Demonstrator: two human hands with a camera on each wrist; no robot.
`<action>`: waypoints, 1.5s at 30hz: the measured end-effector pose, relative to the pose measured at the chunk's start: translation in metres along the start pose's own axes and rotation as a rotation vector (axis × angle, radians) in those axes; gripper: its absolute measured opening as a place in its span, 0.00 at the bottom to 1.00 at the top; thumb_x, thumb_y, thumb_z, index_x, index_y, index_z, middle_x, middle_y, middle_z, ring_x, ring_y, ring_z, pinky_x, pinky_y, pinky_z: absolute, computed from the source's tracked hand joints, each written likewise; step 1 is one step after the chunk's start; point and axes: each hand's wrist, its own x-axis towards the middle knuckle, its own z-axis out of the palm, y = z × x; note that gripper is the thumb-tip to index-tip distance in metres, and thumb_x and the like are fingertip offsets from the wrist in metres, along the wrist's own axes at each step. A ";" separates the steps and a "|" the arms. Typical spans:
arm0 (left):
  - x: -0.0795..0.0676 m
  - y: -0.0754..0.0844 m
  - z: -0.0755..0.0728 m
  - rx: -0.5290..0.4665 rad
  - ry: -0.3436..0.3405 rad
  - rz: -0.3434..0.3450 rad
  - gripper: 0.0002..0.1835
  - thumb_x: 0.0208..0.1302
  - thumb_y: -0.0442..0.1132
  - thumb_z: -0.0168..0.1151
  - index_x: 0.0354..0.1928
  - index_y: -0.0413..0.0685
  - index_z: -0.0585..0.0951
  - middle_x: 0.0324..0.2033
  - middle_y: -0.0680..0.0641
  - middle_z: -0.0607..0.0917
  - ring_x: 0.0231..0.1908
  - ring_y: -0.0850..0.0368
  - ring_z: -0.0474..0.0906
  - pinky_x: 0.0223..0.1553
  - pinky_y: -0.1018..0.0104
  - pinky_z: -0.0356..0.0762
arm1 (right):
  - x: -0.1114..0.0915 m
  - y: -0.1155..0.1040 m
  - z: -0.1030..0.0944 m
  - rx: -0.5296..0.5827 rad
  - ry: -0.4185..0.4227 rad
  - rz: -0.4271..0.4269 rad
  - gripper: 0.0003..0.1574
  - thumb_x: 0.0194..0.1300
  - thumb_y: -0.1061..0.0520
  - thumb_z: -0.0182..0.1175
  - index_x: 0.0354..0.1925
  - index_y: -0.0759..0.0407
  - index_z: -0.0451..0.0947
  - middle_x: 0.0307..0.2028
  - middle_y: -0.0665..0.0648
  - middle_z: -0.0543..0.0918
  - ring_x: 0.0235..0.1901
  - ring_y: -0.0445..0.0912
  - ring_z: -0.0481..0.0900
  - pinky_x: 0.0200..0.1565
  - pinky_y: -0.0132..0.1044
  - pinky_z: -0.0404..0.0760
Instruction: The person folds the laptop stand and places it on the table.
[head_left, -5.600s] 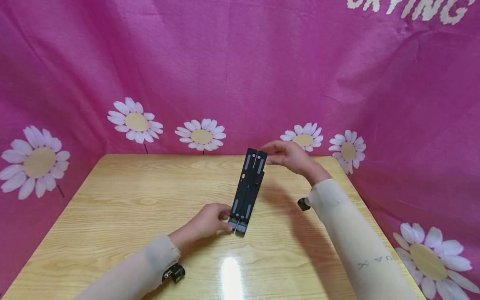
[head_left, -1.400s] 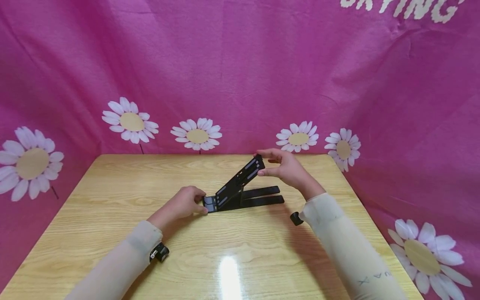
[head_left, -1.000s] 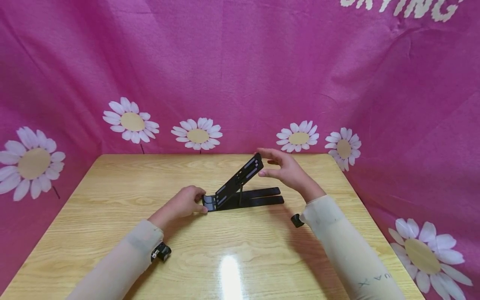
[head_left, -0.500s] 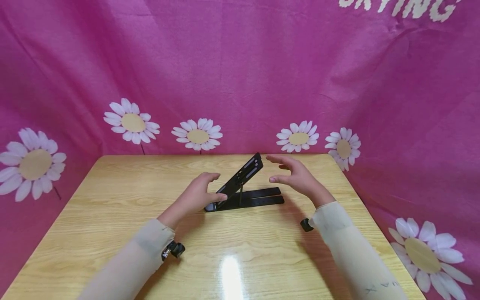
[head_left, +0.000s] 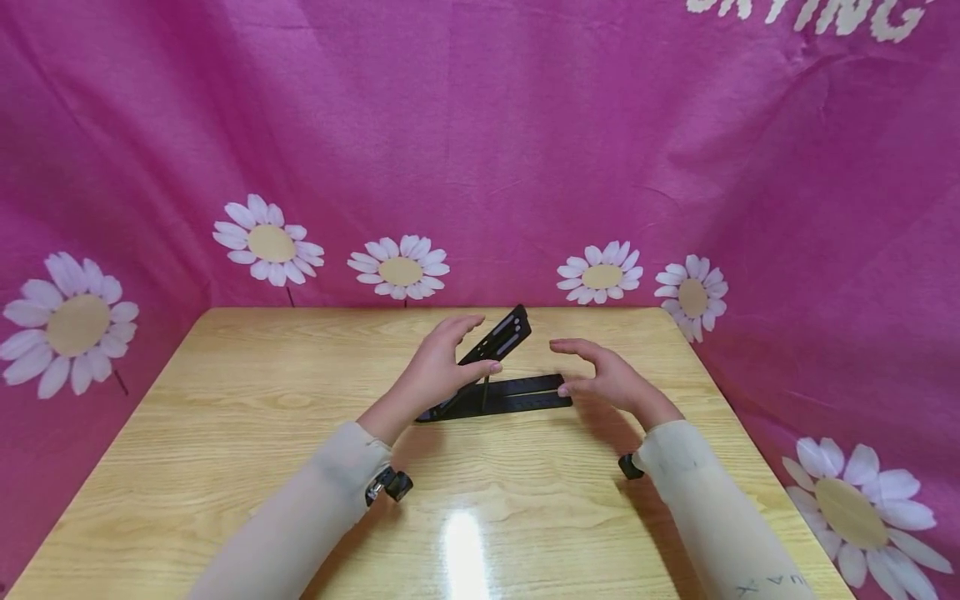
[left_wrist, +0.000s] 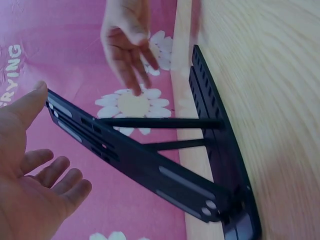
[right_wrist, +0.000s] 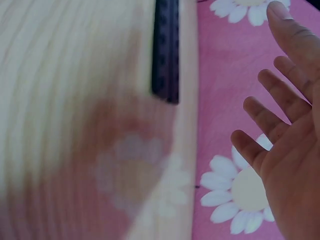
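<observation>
A black folding laptop stand rests on the table, its upper plate raised at a slant on thin struts. In the left wrist view the slanted plate shows grey pads, and two notched base rails lie flat below. My left hand hovers over the plate's lower part with thumb and fingers spread; whether it touches the plate cannot be told. Beyond the stand's right end my right hand is relaxed and holds nothing. The right wrist view catches just the end of the base rails.
The wooden table reaches back to a pink cloth printed with white daisies, which hangs on the far and both sides. A bright glare spot lies near the front. Small black cameras sit on both wrists.
The stand was lifted and folded earlier, then set down with its plate raised. Both hands have let go; my left hand moved right and away over the plate, my right hand drew back right.
</observation>
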 end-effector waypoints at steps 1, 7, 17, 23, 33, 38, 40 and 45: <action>0.002 0.002 0.001 -0.003 0.004 0.000 0.44 0.61 0.60 0.73 0.75 0.51 0.69 0.71 0.46 0.72 0.69 0.46 0.69 0.68 0.45 0.71 | -0.001 0.003 0.001 -0.001 -0.003 0.006 0.46 0.59 0.53 0.77 0.72 0.44 0.70 0.74 0.51 0.68 0.77 0.56 0.57 0.74 0.65 0.55; 0.014 0.014 0.007 -0.010 0.025 -0.001 0.45 0.60 0.60 0.73 0.76 0.54 0.68 0.72 0.48 0.71 0.69 0.47 0.68 0.68 0.45 0.70 | -0.005 0.021 0.005 -0.012 -0.036 0.067 0.46 0.60 0.58 0.75 0.73 0.45 0.70 0.76 0.51 0.65 0.78 0.57 0.53 0.74 0.69 0.48; 0.027 0.020 0.015 -0.001 0.024 -0.009 0.44 0.61 0.57 0.74 0.75 0.52 0.69 0.71 0.46 0.72 0.71 0.46 0.67 0.71 0.46 0.67 | -0.002 0.041 0.009 0.083 -0.134 0.103 0.48 0.60 0.61 0.75 0.75 0.57 0.66 0.79 0.57 0.58 0.79 0.59 0.48 0.77 0.63 0.45; 0.031 0.022 0.019 -0.021 0.018 -0.022 0.41 0.62 0.54 0.74 0.74 0.51 0.70 0.69 0.45 0.74 0.64 0.45 0.73 0.64 0.49 0.76 | 0.002 0.048 0.013 0.048 -0.137 0.121 0.47 0.60 0.59 0.75 0.74 0.56 0.68 0.79 0.55 0.58 0.80 0.59 0.43 0.77 0.63 0.40; 0.034 0.026 0.021 -0.048 0.000 -0.027 0.37 0.65 0.52 0.72 0.73 0.50 0.72 0.65 0.45 0.76 0.59 0.48 0.77 0.60 0.54 0.80 | 0.010 0.047 0.015 -0.037 -0.159 0.122 0.41 0.63 0.58 0.72 0.72 0.54 0.72 0.78 0.51 0.62 0.81 0.56 0.44 0.77 0.63 0.41; 0.035 0.028 0.020 -0.051 -0.007 -0.031 0.37 0.65 0.52 0.71 0.73 0.51 0.73 0.65 0.46 0.76 0.59 0.49 0.77 0.60 0.54 0.80 | 0.011 0.043 0.014 -0.069 -0.162 0.114 0.38 0.63 0.59 0.72 0.71 0.56 0.74 0.77 0.52 0.64 0.80 0.58 0.45 0.77 0.64 0.42; 0.035 0.029 0.020 -0.052 -0.007 -0.028 0.36 0.65 0.52 0.72 0.73 0.51 0.73 0.64 0.46 0.77 0.58 0.49 0.77 0.60 0.53 0.80 | 0.011 0.043 0.014 -0.071 -0.158 0.107 0.37 0.63 0.59 0.72 0.70 0.56 0.74 0.77 0.53 0.65 0.80 0.59 0.46 0.77 0.63 0.43; 0.036 0.028 0.021 -0.067 0.000 -0.026 0.35 0.65 0.49 0.73 0.72 0.50 0.74 0.64 0.45 0.77 0.59 0.47 0.77 0.60 0.52 0.79 | 0.011 0.043 0.013 0.006 -0.165 0.155 0.36 0.63 0.59 0.72 0.68 0.53 0.75 0.76 0.52 0.65 0.79 0.58 0.51 0.77 0.61 0.49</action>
